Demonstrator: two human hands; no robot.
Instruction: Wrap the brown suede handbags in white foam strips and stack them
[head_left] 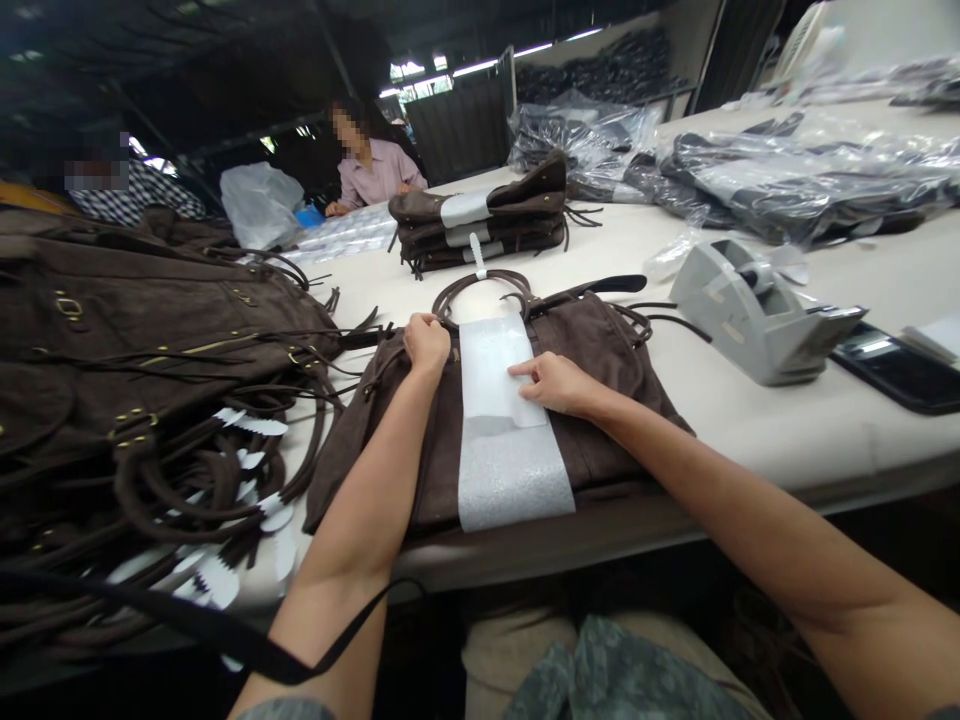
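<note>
Right hand (559, 383) has its index finger stretched out onto the white foam strip (499, 400), fingers kinda spread apart. Left hand (427, 342) is curled at the top edge of the brown handbag (442, 440), can't tell if those fingers are actually pinching it. Bag's lying flat on the table (750, 430) with the strip down its middle. Stack of wrapped bags (517, 220) behind, grey tape dispenser (742, 315) off to the right, brown bag pile (157, 300) on the left.

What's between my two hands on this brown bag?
The head view shows a narrow stretch of brown bag beside your left hand, then the white wrap, which your right hand overlaps.
</note>
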